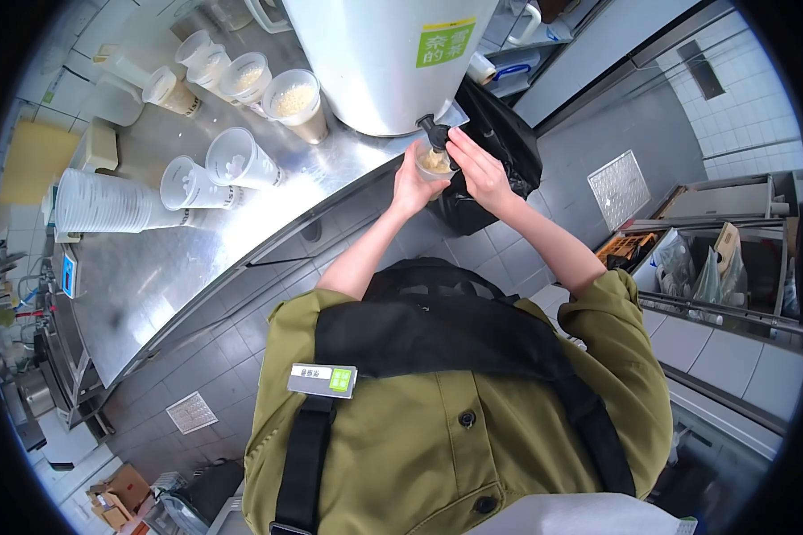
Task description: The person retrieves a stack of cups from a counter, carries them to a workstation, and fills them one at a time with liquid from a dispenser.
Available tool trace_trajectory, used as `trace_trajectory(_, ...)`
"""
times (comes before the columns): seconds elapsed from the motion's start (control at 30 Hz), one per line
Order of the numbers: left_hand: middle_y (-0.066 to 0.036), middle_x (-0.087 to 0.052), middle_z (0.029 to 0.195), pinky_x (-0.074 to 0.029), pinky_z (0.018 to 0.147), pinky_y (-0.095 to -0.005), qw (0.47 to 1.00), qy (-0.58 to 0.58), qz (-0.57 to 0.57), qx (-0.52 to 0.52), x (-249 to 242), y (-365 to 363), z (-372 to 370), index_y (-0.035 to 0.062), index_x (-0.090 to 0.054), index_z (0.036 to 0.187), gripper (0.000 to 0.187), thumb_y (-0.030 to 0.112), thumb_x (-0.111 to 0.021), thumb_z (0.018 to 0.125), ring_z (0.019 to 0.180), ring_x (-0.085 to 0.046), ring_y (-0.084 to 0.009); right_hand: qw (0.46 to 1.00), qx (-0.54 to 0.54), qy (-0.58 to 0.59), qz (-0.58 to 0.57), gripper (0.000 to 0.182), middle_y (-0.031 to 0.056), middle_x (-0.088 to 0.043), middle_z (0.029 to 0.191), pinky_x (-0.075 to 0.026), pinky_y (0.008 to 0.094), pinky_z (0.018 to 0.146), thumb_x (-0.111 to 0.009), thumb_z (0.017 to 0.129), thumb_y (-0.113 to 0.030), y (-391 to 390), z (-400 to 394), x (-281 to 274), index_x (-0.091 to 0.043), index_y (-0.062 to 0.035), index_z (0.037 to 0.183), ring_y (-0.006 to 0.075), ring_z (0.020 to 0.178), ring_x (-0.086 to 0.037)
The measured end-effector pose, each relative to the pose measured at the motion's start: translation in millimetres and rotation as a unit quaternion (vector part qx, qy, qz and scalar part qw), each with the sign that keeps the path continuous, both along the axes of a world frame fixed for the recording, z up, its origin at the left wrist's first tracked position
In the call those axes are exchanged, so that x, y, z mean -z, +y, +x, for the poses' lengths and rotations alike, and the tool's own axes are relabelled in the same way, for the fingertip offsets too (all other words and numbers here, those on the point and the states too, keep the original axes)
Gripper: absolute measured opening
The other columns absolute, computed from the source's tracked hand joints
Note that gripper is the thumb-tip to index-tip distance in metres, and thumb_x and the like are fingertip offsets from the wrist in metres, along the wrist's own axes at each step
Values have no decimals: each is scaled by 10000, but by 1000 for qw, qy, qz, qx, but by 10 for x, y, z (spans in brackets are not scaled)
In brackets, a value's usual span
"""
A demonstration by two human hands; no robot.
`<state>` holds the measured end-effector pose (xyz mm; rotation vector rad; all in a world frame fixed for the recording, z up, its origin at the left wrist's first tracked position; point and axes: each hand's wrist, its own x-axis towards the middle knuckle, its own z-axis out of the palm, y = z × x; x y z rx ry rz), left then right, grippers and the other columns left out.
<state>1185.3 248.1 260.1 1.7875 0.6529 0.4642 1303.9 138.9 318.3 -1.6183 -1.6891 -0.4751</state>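
Two bare hands work close together at the edge of a metal table (pixel 165 281), just beside a large pale cylindrical container (pixel 366 62) which bears a green label (pixel 446 45). The left hand (pixel 410 185) is grasping a clear cup (pixel 434 163), with its fingers curved around the side, and some pale content can be seen inside the cup. This cup is held directly below the black tap (pixel 434 130) of the container, off the table and near its border. The right hand (pixel 485 176) is on the other side of the cup, its fingers nearly straight and placed against the tap; whether they grip the tap or only press on it, I cannot tell. On the table, to the left of the container, stand several filled cups (pixel 294 100) with a light, grainy layer on top, and the nearest one is close to the container's wall. Nearer to the person are two clear cups (pixel 243 162) with whitish pieces inside, and next to them a long stack of nested cups (pixel 107 201) lies on its side. Behind the right hand, a black plastic bag (pixel 519 143) hangs near the end of the table.
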Motion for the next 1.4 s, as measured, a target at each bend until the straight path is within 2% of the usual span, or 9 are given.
trace_trajectory(0.57, -176, -514, 1239, -438, 936, -376, 1000, -13, 3, -9, 92, 19, 9, 64, -303, 1320, 918, 140, -831, 573, 1126, -528, -324, 1000, -3, -1, 5, 363, 151, -568, 1194, -494, 349, 894, -525, 728, 68, 10, 3, 1, -586, 9, 1081, 296, 1117, -553)
trace_trajectory(0.87, -162, -533, 1202, -448, 924, -368, 999, -24, 21, -15, 120, 20, 8, 54, -325, 1302, 892, 129, -828, 569, 1108, -539, -311, 1000, -4, 3, 4, 356, 159, -568, 1193, -495, 352, 892, -523, 733, 69, 3, -12, -31, -588, 8, 1078, 301, 1106, -560)
trace_trajectory(0.93, -156, -537, 1198, -450, 921, -369, 1000, -23, -1, -15, 110, 24, 10, 55, -332, 1297, 885, 128, -828, 568, 1105, -542, -308, 1000, -19, 19, -11, 382, 210, -552, 1194, -468, 377, 930, -543, 699, 154, -5, -12, -41, -581, 69, 1070, 341, 1115, -546)
trace_trajectory(1.07, -153, -541, 1195, -451, 920, -369, 1000, -23, -12, -15, 99, 18, 13, 58, -336, 1295, 884, 131, -830, 566, 1104, -543, -308, 999, -24, 19, -10, 389, 210, -552, 1193, -468, 376, 929, -544, 693, 154, -1, 8, -14, -579, 70, 1072, 341, 1113, -547)
trace_trajectory(1.13, -154, -545, 1191, -450, 920, -367, 1000, -18, -6, -20, 134, 23, 21, 69, -339, 1294, 885, 132, -833, 562, 1104, -544, -308, 1000, -11, 3, 4, 347, 175, -573, 1179, -492, 358, 895, -521, 733, 71, 12, 10, -14, -591, 23, 1069, 311, 1102, -562)
trace_trajectory(1.4, -147, -550, 1181, -456, 910, -384, 1000, -17, 11, -18, 175, 25, 27, 81, -344, 1282, 877, 125, -832, 554, 1098, -540, -325, 1000, -11, 5, 5, 355, 185, -578, 1166, -493, 364, 891, -522, 717, 89, 14, -2, -40, -592, 35, 1061, 318, 1094, -566)
